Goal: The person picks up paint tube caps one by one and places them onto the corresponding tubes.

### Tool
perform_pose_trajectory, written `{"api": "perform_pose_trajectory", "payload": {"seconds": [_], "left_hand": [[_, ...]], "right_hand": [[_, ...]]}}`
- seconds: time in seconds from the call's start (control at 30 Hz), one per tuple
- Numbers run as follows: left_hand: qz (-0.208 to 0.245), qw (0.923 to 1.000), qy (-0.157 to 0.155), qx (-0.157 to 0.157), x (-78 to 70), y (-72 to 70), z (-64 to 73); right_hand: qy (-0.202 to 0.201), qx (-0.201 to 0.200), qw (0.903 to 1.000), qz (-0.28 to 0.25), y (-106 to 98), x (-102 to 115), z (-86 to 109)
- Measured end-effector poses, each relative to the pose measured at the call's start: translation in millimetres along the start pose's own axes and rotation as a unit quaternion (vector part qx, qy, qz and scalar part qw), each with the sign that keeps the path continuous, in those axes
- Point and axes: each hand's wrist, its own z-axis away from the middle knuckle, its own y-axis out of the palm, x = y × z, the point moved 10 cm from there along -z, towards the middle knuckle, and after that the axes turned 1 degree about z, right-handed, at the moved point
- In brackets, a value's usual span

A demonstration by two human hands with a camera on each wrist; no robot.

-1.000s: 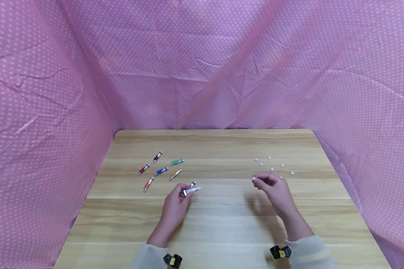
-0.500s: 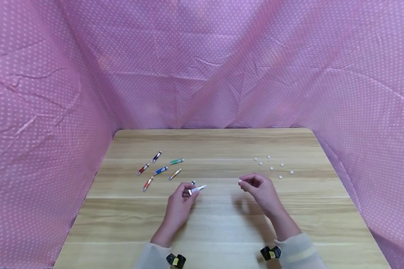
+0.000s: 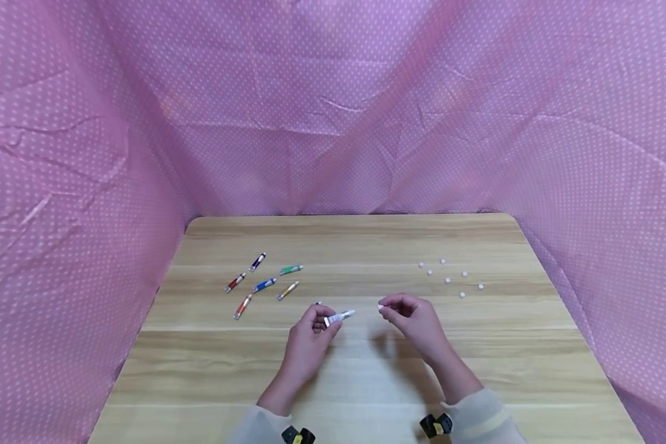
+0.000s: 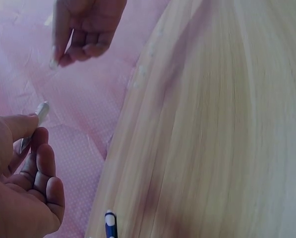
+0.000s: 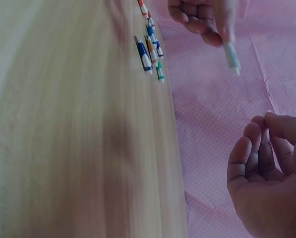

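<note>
The left hand (image 3: 308, 346) pinches the white tube (image 3: 338, 318) in its fingers above the surface (image 3: 366, 382), nozzle towards the right hand (image 3: 417, 322), whose fingers pinch a cap (image 3: 380, 307) they nearly cover, near the nozzle but apart. In the head view the left hand hides most of a navy tube (image 5: 144, 56), cropped in the left wrist view; six tubes (image 3: 264, 285) and seven caps (image 3: 448, 280) lie beyond.
</note>
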Motion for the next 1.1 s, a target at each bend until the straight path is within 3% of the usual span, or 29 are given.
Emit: {"api": "perform_pose_trajectory", "payload": {"seconds": [0.33, 0.6, 1.1], "left_hand": [[-0.01, 0.9992, 0.036, 0.011, -18.7, 6.4, 1.5], [-0.008, 0.9994, 0.027, 0.021, -16.6, 13.4, 6.0], [-0.017, 0.9993, 0.022, 0.025, -18.7, 12.0, 5.5]], "right_hand": [[-0.026, 0.034, 0.9987, 0.029, 20.6, 10.9, -3.4], [-0.02, 0.034, 0.9984, 0.04, 24.8, 6.2, 3.0], [-0.008, 0.056, 0.9977, 0.038, 29.5, 4.3, 3.3]]}}
